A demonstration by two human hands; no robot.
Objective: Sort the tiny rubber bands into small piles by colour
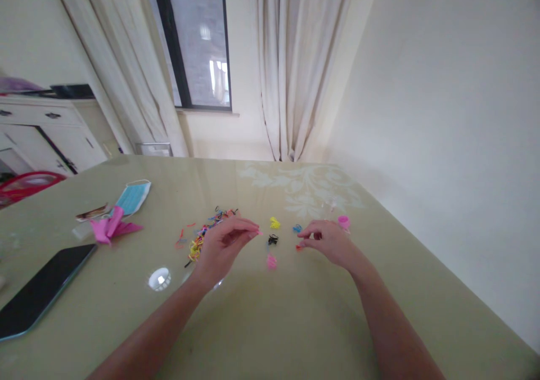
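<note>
My left hand (223, 245) hovered just left of the middle of the frame, fingers drawn into a narrow pinch; a speck of pink showed at the tips, too small to tell whether it was a band. Just beside that hand, on its left, lay the loose heap of tiny mixed-colour elastic bands (206, 229) on the glossy olive-green table (270, 324). My right hand (327, 239) rested right of centre, fingers curled close together, the tips at a small red band clump (299, 248); I could not tell whether they gripped it. Between my hands sat little sorted clumps, apart from one another: a yellow clump (274, 222), a black clump (272, 239), a pink clump (271, 262) and a blue clump (297, 228). Another pink clump (343, 221) lay just beyond my right hand. At the left of the frame were a light blue face mask (133, 196), a folded pink paper piece (110, 228) and a flat black phone (42, 290)
</note>
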